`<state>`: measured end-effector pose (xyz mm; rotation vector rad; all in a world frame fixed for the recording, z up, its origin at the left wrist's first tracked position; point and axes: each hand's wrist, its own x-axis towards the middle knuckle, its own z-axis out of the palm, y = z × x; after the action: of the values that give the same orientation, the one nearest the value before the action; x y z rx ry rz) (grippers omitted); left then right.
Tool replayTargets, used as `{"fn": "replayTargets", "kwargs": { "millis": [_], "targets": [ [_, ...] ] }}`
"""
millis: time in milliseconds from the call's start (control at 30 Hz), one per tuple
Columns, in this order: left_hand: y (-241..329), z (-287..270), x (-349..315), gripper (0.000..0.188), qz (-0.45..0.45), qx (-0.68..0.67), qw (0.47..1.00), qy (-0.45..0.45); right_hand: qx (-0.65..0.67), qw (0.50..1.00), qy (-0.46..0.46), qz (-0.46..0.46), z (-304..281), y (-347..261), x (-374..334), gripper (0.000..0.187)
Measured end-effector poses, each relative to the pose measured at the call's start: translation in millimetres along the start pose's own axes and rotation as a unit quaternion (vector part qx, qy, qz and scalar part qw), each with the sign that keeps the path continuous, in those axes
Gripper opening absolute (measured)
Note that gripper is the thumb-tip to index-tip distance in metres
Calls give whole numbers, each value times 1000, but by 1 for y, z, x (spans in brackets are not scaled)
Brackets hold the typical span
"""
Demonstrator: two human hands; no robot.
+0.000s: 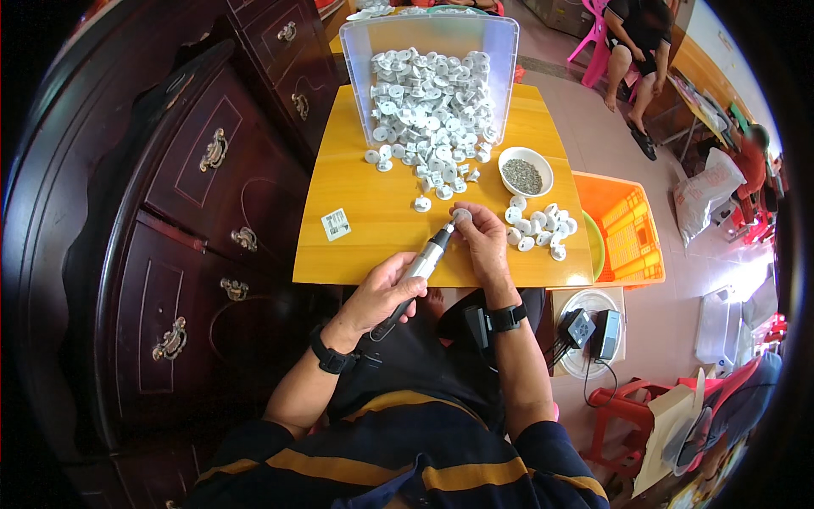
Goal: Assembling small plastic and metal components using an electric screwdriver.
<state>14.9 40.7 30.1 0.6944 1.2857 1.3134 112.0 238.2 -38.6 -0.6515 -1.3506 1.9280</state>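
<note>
My left hand [383,295] is wrapped round a silver and black electric screwdriver [425,258], its cord end pointing back toward my lap. The tool's tip meets a small round white plastic part [461,216], pinched between the fingers of my right hand [487,246] above the table's near half. Just beyond my hands, a heap of similar white plastic parts [428,102] spills out of a tipped see-through bin [363,81]. Right of my right hand lies a smaller group of white parts [540,225]. Behind that group stands a white bowl [544,162] of tiny grey metal pieces, probably screws.
A printed label card [336,224] lies on the yellow wooden table [339,182]. Right of it stands an orange crate [632,225] with a green basin. Dark drawers [199,174] flank my left. Black devices with cables [578,328] rest low right. Other people sit farther right.
</note>
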Motion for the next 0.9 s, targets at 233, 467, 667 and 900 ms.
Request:
{"fn": "replayTargets", "kwargs": {
  "millis": [233, 467, 667, 900],
  "targets": [
    [2, 1, -1, 44, -5, -6, 1000, 15, 26, 1000, 3, 6, 2, -2, -1, 21],
    [5, 3, -2, 43, -4, -13, 1000, 9, 2, 1000, -3, -14, 0, 3, 1, 21],
    [5, 3, -1, 43, 4, 6, 1000, 15, 14, 1000, 3, 1, 2, 1, 0, 21],
    [3, 3, -1, 43, 2, 1, 1000, 11, -19, 1000, -4, -10, 2, 2, 0, 21]
  ]
}}
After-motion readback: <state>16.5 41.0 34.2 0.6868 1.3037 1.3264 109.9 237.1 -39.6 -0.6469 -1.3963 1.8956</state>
